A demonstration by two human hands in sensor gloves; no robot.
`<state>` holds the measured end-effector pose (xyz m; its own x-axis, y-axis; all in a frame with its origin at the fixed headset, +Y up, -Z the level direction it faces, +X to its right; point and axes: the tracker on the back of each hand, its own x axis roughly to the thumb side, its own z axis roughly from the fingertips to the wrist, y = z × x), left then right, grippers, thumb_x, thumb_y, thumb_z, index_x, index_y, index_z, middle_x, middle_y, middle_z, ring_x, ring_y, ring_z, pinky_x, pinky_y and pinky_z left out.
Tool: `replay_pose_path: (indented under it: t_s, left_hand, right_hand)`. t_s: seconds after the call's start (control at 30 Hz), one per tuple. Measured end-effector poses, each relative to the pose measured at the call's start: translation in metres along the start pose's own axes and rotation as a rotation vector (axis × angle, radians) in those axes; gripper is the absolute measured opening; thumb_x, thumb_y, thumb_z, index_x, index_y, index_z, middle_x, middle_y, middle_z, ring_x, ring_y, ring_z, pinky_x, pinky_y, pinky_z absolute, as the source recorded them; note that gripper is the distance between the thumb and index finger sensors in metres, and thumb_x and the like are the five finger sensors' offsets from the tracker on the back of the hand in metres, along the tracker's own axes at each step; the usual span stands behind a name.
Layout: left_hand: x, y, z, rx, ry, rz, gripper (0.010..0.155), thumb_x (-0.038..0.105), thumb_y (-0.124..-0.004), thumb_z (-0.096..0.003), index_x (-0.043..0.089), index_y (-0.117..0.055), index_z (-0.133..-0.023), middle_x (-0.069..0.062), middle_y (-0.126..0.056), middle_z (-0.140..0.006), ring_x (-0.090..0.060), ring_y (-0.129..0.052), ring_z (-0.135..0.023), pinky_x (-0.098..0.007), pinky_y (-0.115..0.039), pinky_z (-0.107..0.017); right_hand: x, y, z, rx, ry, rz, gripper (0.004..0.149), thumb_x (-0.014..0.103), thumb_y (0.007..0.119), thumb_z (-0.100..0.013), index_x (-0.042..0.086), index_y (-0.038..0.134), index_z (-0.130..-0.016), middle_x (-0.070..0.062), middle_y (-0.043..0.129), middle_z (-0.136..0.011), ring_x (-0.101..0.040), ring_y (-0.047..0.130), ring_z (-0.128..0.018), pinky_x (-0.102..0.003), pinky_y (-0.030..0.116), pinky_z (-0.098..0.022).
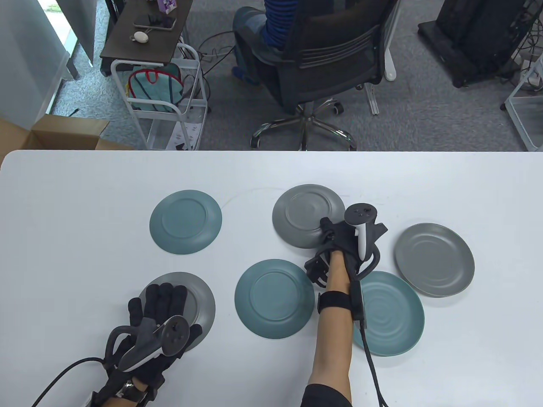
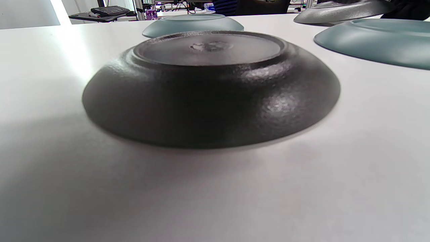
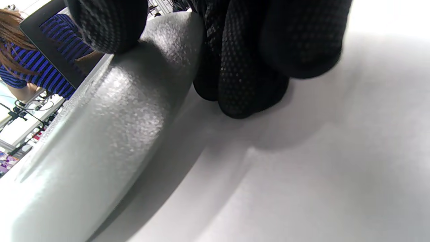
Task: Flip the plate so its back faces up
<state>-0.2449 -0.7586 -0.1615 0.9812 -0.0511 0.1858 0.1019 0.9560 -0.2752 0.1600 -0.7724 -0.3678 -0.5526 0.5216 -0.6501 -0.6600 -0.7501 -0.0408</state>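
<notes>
Several plates lie on the white table (image 1: 85,203). My right hand (image 1: 327,232) grips the near right rim of a grey plate (image 1: 303,212) that shows its foot ring. In the right wrist view the thumb (image 3: 107,23) sits on the rim of this plate (image 3: 100,134) and the fingers (image 3: 242,67) curl at its edge. The held edge looks slightly raised in the left wrist view (image 2: 336,11). My left hand (image 1: 163,299) lies with fingers stretched over another grey plate (image 1: 201,303), which rests back up on the table (image 2: 211,90). I cannot tell whether the hand touches it.
A teal plate (image 1: 185,221) at the back left and a teal plate (image 1: 275,299) in the middle show their foot rings. A teal plate (image 1: 392,316) and a grey plate (image 1: 434,259) on the right lie face up. An office chair (image 1: 322,55) stands beyond the far edge.
</notes>
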Motion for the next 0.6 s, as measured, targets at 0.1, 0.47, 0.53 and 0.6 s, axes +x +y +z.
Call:
replay_pose_path:
  t_s: [0.1, 0.47, 0.53, 0.6]
  left_hand:
    - [0.000, 0.000, 0.000, -0.001, -0.002, 0.001, 0.090, 0.071, -0.048, -0.0558, 0.018, -0.013, -0.119, -0.020, -0.022, -0.122, -0.049, -0.028, -0.118, -0.071, -0.030, -0.077]
    - [0.001, -0.001, 0.000, -0.001, -0.005, -0.002, 0.090, 0.071, -0.048, -0.0559, 0.018, -0.013, -0.119, -0.020, -0.022, -0.122, -0.049, -0.028, -0.118, -0.070, -0.030, -0.077]
    - [0.001, -0.001, 0.000, -0.001, -0.005, -0.003, 0.090, 0.071, -0.048, -0.0558, 0.018, -0.013, -0.119, -0.020, -0.022, -0.122, -0.049, -0.028, -0.118, -0.071, -0.030, -0.077]
    - [0.001, -0.001, 0.000, -0.001, -0.006, -0.004, 0.090, 0.071, -0.048, -0.0558, 0.018, -0.013, -0.119, -0.020, -0.022, -0.122, -0.049, -0.028, -0.118, -0.071, -0.030, -0.077]
  right_hand:
    - [0.005, 0.001, 0.002, -0.046, -0.015, 0.110, 0.077, 0.047, 0.073, -0.048, -0.005, 0.053, -0.102, -0.018, 0.091, -0.070, -0.033, 0.097, -0.047, -0.036, 0.083, -0.035]
    - [0.019, 0.009, 0.008, -0.111, -0.052, 0.278, 0.074, 0.048, 0.071, -0.049, -0.002, 0.057, -0.101, -0.018, 0.092, -0.070, -0.032, 0.098, -0.046, -0.036, 0.083, -0.035]
    - [0.020, 0.010, 0.009, -0.116, -0.050, 0.294, 0.074, 0.048, 0.072, -0.049, -0.002, 0.057, -0.101, -0.018, 0.092, -0.070, -0.032, 0.098, -0.047, -0.036, 0.083, -0.035]
    - [0.022, 0.011, 0.010, -0.127, -0.053, 0.324, 0.074, 0.049, 0.072, -0.049, -0.001, 0.057, -0.102, -0.018, 0.092, -0.070, -0.032, 0.098, -0.047, -0.036, 0.083, -0.035]
